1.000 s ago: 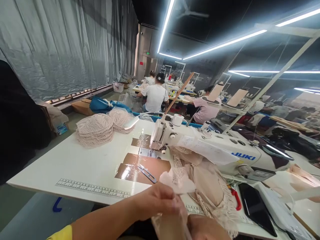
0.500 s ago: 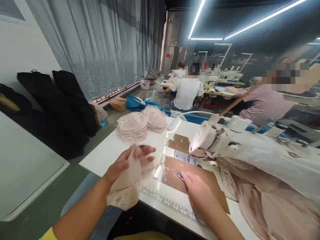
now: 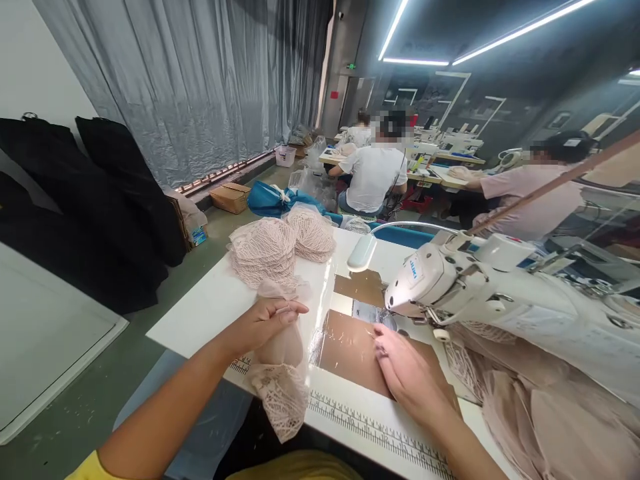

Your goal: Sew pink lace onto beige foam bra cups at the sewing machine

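Observation:
My left hand [image 3: 265,320] is closed on a beige lace piece [image 3: 283,393] that droops over the front edge of the white table [image 3: 200,307]. It rests just in front of two stacks of lace cups [image 3: 265,250]. My right hand [image 3: 407,373] lies flat, fingers stretched out, on a brown taped patch [image 3: 350,347] beside the needle of the white sewing machine [image 3: 450,287]. The thread snips seen earlier do not show. A heap of beige fabric [image 3: 525,413] lies under the machine arm at the right.
A white lamp head [image 3: 363,252] hangs over the table behind the patch. A ruler [image 3: 375,433] is printed along the front edge. Black garments [image 3: 75,200] hang at the left. A blue bag [image 3: 270,200] and a cardboard box [image 3: 230,197] sit on the floor. Seated co-workers [image 3: 375,177] sew behind.
My left hand carried the lace piece from my lap out to the left and lowered it to the table edge. My right hand came onto the brown patch and covered the snips.

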### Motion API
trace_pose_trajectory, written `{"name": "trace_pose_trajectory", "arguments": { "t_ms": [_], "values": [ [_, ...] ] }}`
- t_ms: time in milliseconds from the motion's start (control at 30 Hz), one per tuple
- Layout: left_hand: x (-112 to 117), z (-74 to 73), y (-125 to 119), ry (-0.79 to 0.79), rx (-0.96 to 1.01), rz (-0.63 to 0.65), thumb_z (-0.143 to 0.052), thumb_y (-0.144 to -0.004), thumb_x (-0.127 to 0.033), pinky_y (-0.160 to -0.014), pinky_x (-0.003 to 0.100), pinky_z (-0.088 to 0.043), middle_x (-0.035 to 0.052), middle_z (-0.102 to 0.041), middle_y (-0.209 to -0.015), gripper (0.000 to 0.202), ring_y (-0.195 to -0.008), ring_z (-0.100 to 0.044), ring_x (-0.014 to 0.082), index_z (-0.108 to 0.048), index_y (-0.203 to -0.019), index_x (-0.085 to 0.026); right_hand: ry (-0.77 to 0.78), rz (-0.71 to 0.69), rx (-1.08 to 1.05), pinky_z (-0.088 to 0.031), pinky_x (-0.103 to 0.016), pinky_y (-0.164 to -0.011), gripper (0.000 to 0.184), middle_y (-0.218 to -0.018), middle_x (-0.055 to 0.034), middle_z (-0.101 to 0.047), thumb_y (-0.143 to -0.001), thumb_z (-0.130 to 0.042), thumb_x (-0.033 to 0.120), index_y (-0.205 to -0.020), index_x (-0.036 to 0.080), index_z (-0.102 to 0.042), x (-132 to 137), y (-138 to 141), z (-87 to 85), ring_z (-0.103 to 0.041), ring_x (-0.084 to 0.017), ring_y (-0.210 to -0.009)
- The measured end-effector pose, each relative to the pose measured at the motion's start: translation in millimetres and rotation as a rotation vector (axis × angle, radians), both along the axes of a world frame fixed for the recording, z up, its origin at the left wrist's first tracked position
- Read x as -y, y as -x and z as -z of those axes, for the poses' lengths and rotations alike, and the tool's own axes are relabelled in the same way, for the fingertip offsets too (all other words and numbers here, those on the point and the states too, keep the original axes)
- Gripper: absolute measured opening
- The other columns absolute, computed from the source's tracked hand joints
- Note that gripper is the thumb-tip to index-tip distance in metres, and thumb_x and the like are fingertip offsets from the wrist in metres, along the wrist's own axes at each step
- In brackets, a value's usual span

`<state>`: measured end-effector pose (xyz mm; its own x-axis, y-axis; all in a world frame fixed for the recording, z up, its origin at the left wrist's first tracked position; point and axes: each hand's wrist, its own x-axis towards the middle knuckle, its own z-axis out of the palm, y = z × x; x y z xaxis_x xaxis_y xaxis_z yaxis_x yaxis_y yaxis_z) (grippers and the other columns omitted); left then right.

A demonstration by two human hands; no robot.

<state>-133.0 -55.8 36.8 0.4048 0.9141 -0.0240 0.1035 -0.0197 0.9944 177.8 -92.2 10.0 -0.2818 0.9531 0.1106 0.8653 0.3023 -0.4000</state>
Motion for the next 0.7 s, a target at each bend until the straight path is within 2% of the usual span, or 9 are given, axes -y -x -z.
{"name": "trace_pose_trajectory", "arguments": {
  "t_ms": [67,167,200,267,333,433,533,633,700],
  "values": [
    [-1.3,-1.4,-0.3,0.008,0.003,-0.005,-0.061,-0.085,-0.042,-0.108,0.043,-0.032,0.01,-0.059,-0.129,0.037,-0.127,-0.046,0.0287,-0.067,-0.114,-0.02,0.101,-0.119,-0.093,-0.04,-0.044,-0.103,0.031,-0.127,-0.0132,-0.059,-0.093,-0.032,0.031,-0.099,0.019,-0.06,5.0,5.7,-3.1,-0.052,-0.025,-0.121],
    [-3.2,-2.0,-3.7,0.032,0.022,0.033,-0.068,-0.079,-0.041,-0.106,0.041,-0.035,0.0113,-0.06,-0.126,0.04,-0.127,-0.046,0.0299,-0.067,-0.111,-0.017,0.307,-0.263,-0.357,-0.05,-0.036,-0.093,0.035,-0.118,-0.0085,-0.065,-0.098,-0.03,0.035,-0.108,0.022,-0.061,14.9,7.8,-9.9,-0.063,-0.02,-0.104],
    [-4.1,-1.4,-6.1,0.036,0.022,0.052,-0.07,-0.077,-0.041,-0.104,0.039,-0.037,0.0109,-0.063,-0.119,0.041,-0.122,-0.05,0.0292,-0.068,-0.109,-0.015,0.325,-0.241,-0.436,-0.052,-0.035,-0.088,0.036,-0.112,-0.008,-0.067,-0.098,-0.031,0.038,-0.106,0.023,-0.062,16.8,7.0,-11.4,-0.065,-0.02,-0.098],
    [-6.1,1.0,-13.1,0.046,0.016,0.102,-0.073,-0.074,-0.041,-0.097,0.035,-0.042,0.0071,-0.067,-0.104,0.045,-0.105,-0.059,0.0248,-0.066,-0.111,-0.015,0.295,-0.113,-0.529,-0.054,-0.034,-0.08,0.037,-0.1,-0.0082,-0.068,-0.096,-0.034,0.044,-0.104,0.021,-0.062,16.8,5.6,-12.6,-0.065,-0.021,-0.092],
    [-8.2,4.5,-22.3,0.068,0.013,0.173,-0.075,-0.072,-0.041,-0.087,0.03,-0.046,0.0032,-0.066,-0.093,0.051,-0.091,-0.061,0.0202,-0.063,-0.116,-0.017,0.292,-0.008,-0.546,-0.053,-0.031,-0.071,0.042,-0.085,-0.0059,-0.065,-0.095,-0.036,0.05,-0.11,0.02,-0.061,13.5,7.4,-13.1,-0.063,-0.02,-0.082],
    [-10.2,8.3,-36.4,0.129,0.056,0.311,-0.076,-0.071,-0.041,-0.072,0.024,-0.046,0.0025,-0.064,-0.09,0.048,-0.083,-0.059,0.0172,-0.064,-0.111,-0.017,0.421,-0.002,-0.571,-0.047,-0.027,-0.06,0.054,-0.069,0.0004,-0.052,-0.094,-0.032,0.057,-0.12,0.019,-0.059,7.9,18.7,-18.4,-0.052,-0.015,-0.062],
    [-11.0,7.8,-45.2,0.145,0.084,0.41,-0.075,-0.072,-0.039,-0.068,0.022,-0.044,0.0022,-0.061,-0.09,0.044,-0.079,-0.056,0.0155,-0.063,-0.107,-0.015,0.589,-0.07,-0.72,-0.046,-0.027,-0.062,0.055,-0.063,0.0035,-0.043,-0.09,-0.041,0.06,-0.113,0.016,-0.065,2.8,34.8,-28.1,-0.043,-0.012,-0.057],
    [-11.8,6.4,-48.2,0.079,0.011,0.423,-0.075,-0.071,-0.039,-0.065,0.021,-0.041,-0.0003,-0.056,-0.083,0.04,-0.076,-0.052,0.0136,-0.062,-0.1,-0.014,0.744,-0.111,-0.909,-0.046,-0.028,-0.068,0.045,-0.062,0.004,-0.045,-0.082,-0.058,0.057,-0.1,0.017,-0.069,-3.8,48.4,-33.2,-0.043,-0.012,-0.059],
    [-11.7,6.8,-49.8,0.04,-0.063,0.419,-0.076,-0.069,-0.041,-0.061,0.02,-0.039,-0.0023,-0.052,-0.078,0.038,-0.071,-0.049,0.0118,-0.061,-0.092,-0.014,0.8,-0.13,-0.984,-0.043,-0.026,-0.063,0.04,-0.06,0.0044,-0.044,-0.079,-0.063,0.056,-0.086,0.017,-0.07,-7.8,55.4,-33.3,-0.041,-0.01,-0.057]
  ]
}}
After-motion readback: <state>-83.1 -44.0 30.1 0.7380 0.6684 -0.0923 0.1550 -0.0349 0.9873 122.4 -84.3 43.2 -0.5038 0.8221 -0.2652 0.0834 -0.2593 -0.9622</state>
